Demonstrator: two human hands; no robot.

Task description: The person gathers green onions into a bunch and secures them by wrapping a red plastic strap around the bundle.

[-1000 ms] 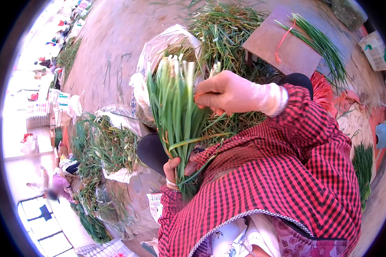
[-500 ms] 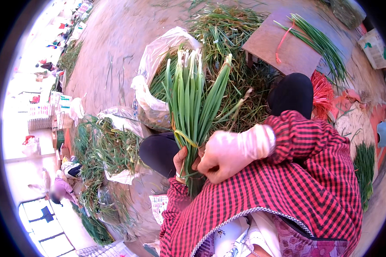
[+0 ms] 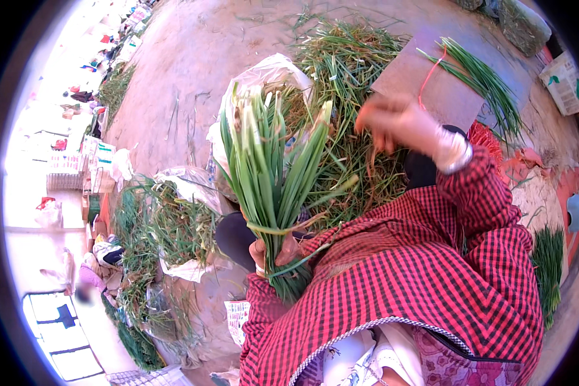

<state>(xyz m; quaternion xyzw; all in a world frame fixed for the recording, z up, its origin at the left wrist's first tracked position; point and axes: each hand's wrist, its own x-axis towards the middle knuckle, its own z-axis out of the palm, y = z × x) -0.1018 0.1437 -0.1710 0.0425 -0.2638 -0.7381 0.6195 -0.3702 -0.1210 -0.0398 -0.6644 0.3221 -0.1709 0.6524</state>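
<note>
My left hand (image 3: 284,251) is wrapped round the lower part of a thick bunch of garlic chives (image 3: 267,174). Their pale cut ends point up and away from me, and the leaf tips hang below my fist. One yellowish leaf (image 3: 270,229) lies crosswise over the bunch just above the fingers. My right hand (image 3: 402,128), blurred by motion, is raised apart from the bunch over a heap of loose green and dry leaves (image 3: 350,71). Its fingers look spread, and I see nothing between them.
A low wooden board (image 3: 402,80) at the far right bears chives (image 3: 486,80) and a red tie (image 3: 431,76). Red strands (image 3: 486,141) lie beside my knee. An open white plastic bag (image 3: 273,67) stands beyond the bunch. More leaf litter (image 3: 167,222) lies left; another chive bundle (image 3: 547,270), right.
My right hand has left the base of the bunch and swung up and right over the heap. My left hand, still holding the chives, has shifted slightly left and lower.
</note>
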